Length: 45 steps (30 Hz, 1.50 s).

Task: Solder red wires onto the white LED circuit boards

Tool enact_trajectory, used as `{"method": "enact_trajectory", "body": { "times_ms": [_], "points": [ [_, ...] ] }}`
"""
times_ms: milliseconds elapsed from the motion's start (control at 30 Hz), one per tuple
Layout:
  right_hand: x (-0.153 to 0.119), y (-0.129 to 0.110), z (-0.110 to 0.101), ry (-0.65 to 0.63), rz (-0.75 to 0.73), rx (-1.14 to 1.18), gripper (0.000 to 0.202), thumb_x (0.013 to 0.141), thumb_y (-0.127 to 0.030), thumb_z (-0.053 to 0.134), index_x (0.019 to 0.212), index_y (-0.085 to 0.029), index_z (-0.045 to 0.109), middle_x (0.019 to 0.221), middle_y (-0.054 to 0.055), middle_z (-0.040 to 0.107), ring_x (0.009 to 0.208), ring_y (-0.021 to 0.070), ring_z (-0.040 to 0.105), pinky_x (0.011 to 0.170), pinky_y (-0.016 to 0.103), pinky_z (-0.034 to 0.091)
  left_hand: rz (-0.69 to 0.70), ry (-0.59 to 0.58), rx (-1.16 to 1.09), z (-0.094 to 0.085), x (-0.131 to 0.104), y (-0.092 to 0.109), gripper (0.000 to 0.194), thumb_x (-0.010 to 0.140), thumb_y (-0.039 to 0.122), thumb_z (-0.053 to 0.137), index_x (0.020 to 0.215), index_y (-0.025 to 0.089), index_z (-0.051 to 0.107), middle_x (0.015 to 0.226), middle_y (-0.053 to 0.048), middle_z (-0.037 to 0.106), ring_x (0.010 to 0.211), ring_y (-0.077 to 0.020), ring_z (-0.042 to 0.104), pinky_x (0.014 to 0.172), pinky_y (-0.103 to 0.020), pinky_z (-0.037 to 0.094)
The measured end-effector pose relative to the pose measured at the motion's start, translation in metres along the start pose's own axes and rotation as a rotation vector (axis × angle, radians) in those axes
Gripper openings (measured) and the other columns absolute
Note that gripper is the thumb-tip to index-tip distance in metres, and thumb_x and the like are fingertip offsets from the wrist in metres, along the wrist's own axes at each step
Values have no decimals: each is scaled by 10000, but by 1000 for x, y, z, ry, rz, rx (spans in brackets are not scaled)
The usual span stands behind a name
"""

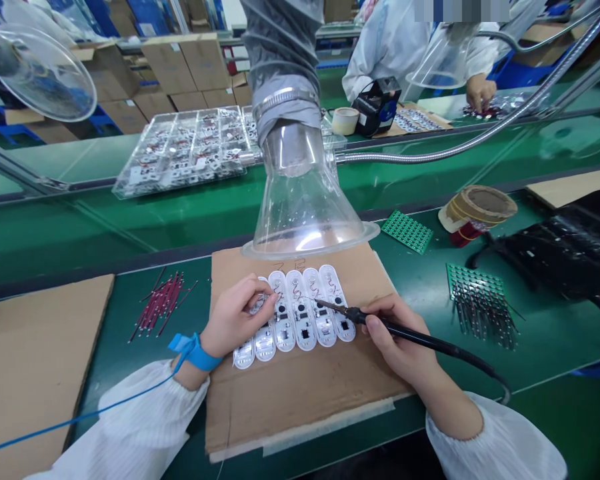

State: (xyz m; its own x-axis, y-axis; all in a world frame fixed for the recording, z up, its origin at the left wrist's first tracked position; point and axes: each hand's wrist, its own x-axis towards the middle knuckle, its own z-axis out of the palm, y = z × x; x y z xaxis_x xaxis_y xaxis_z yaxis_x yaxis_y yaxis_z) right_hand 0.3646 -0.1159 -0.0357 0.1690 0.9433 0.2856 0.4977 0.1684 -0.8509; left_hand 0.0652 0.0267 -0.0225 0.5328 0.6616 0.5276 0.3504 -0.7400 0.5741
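A row of several white oval circuit boards (305, 333) lies on a cardboard sheet (300, 393). My right hand (397, 333) grips a black soldering iron (345, 311), its tip over the upper middle of the boards, near thin red wires. My left hand (241, 313), with a blue wrist strap (200, 353), rests over the boards at the left of the row. Its thumb and index finger are closed near a board's wires; what lies between them is too small to make out. A clear funnel hood (305, 207) hangs above the far edge of the cardboard.
Red wires (165, 300) lie at left. On the right are a green board (408, 231), another green board with dark wires (477, 280) and a tape roll (477, 207). Beyond stand a parts tray (190, 150) and a co-worker (395, 47).
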Motion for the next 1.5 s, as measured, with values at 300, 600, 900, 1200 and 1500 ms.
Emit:
{"method": "enact_trajectory", "body": {
  "times_ms": [300, 600, 900, 1200, 1500],
  "points": [
    [2, 1, 1, -4, -14, 11, 250, 1104, -500, 676, 1025, -266, 720, 783, 12, 765, 652, 185, 745, 613, 289, 596, -68, -17, 71, -27, 0, 7, 110, 1049, 153, 637, 1000, 209, 718, 747, 36, 554, 626, -123, 520, 606, -249, 422],
    [1, -13, 1, 190, -25, 234, 251, 1101, -492, 691, 987, -269, 708, 764, 7, 745, 620, 171, 736, 554, 258, 579, -236, 70, -38, -31, -31, -9, 39, 1014, 203, 708, 975, 207, 703, 623, 91, 465, 521, -96, 440, 535, -208, 415],
    [1, -14, 23, 185, -6, 89, 273, 1103, -503, 668, 975, -266, 714, 788, 8, 727, 623, 173, 714, 554, 263, 588, -239, 15, -118, -26, -38, -6, 55, 1022, 210, 661, 974, 219, 635, 621, 121, 391, 493, -79, 384, 508, -182, 368],
    [0, -10, 21, 61, -35, -18, 152, 1099, -426, 688, 1049, -286, 716, 830, -8, 746, 677, 178, 749, 598, 269, 594, -235, -36, -115, -25, -32, -3, 67, 1011, 216, 663, 943, 213, 666, 631, 109, 398, 512, -84, 412, 514, -186, 362],
    [1, -14, 19, 45, -67, -61, 138, 1097, -412, 692, 1047, -285, 711, 865, -7, 760, 690, 167, 756, 612, 254, 600, -127, -36, -97, -25, -31, -3, 82, 1016, 150, 675, 989, 227, 670, 654, 112, 411, 540, -80, 431, 535, -170, 378]
  ]
}}
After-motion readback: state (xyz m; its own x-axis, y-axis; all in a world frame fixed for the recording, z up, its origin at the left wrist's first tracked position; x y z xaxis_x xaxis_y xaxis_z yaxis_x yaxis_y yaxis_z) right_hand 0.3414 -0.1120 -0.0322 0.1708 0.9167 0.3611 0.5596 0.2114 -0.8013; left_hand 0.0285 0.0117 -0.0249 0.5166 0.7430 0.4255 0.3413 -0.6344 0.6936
